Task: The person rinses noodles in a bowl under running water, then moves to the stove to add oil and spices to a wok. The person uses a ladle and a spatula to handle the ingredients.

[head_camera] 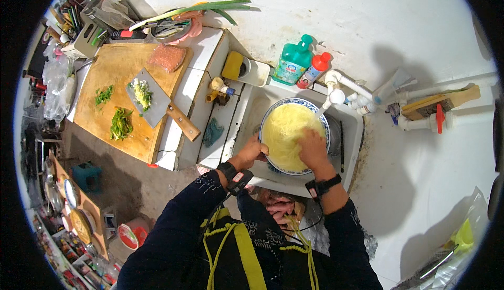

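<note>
A large bowl with a blue-and-white patterned rim [278, 105] stands in the white sink [252, 111]. Fine yellow shreds [281, 132], possibly potato, lie in cloudy liquid inside it. My left hand [251, 151] grips the bowl's near left rim, thumb on top. Down in the shreds on the right side is my right hand [314, 150]; its fingertips are blurred and partly hidden, so what they hold cannot be seen. A white tap [328, 99] reaches over the bowl's far right edge, with what looks like a stream of water below its spout.
Left of the sink, a wooden cutting board [90, 105] bears a cleaver [157, 109] with chopped scallion on its blade, chopped greens [121, 124] and packaged pinkish food [167, 58]. Green [291, 63] and red-capped [313, 71] bottles stand behind the sink. A metal basin [334, 132] sits beside the bowl.
</note>
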`<state>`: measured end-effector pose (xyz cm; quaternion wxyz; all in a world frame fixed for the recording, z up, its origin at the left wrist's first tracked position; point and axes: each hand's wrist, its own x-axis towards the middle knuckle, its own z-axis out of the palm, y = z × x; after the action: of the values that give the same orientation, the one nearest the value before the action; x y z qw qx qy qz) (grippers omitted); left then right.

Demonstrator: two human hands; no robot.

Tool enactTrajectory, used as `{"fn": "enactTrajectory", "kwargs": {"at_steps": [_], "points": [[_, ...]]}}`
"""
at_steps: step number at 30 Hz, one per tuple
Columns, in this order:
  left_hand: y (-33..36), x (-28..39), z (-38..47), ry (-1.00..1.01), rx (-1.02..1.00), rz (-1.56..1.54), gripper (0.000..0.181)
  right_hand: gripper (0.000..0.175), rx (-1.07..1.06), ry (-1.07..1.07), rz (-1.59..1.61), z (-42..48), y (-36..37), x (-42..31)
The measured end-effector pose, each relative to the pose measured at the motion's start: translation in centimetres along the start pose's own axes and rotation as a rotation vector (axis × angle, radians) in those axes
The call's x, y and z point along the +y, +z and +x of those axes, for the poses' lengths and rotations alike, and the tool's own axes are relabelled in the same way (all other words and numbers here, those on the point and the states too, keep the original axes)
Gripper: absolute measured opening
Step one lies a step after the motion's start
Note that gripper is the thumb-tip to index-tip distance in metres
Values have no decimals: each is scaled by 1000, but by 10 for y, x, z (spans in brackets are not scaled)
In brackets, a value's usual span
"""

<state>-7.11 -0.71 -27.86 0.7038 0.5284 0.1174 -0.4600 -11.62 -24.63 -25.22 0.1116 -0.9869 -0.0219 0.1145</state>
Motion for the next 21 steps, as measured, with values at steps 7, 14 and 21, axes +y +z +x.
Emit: {"fn": "enactTrajectory", "kwargs": {"at_steps": [7,14,21], "points": [[4,4,-7,-27,-29,4,66,65,19,-5,121,-14,-5,-5],[4,2,-8,-15,6,47,68,73,45,393,566,12,19,9],[-1,3,-14,18,-36,24,70,62,319,188,778,21,17,20]]}}
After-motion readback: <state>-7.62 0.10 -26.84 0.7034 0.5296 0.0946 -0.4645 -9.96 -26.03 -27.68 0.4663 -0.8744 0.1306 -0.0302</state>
